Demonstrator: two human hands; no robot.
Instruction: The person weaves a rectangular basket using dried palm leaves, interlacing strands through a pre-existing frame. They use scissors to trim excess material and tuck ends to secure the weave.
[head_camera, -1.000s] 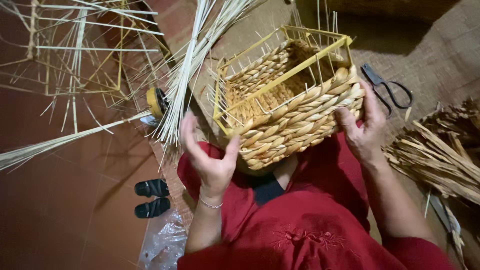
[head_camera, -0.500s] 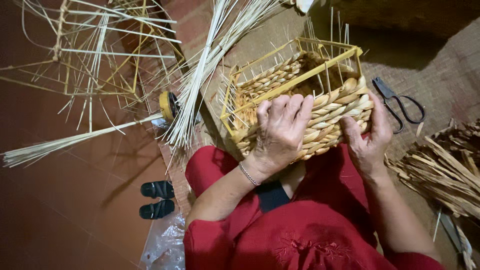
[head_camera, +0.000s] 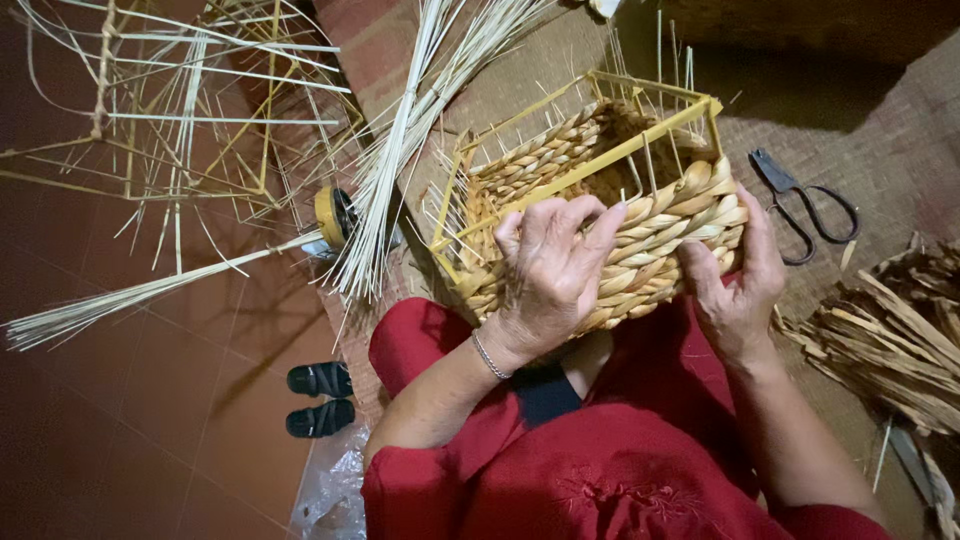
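Observation:
A half-woven basket (head_camera: 640, 160) on a yellow wire frame rests on my lap, its near wall made of thick braided straw-coloured strands. My left hand (head_camera: 550, 270) lies flat on that near wall, fingers spread and pressing the weave. My right hand (head_camera: 740, 280) grips the basket's right corner, thumb on the braids and fingers around the side. Thin upright stakes stick out above the rim. I wear red clothes and a thin bracelet on the left wrist.
Black scissors (head_camera: 810, 205) lie on the woven mat to the right. A heap of dried fibre strips (head_camera: 900, 340) sits at the right edge. Bundles of pale reeds (head_camera: 400, 130), bare wire frames (head_camera: 170, 110), a yellow tape roll (head_camera: 333, 217) and black sandals (head_camera: 320, 398) lie left.
My left hand came up from below the basket and settled flat on the woven near wall. The right hand stayed at the right corner.

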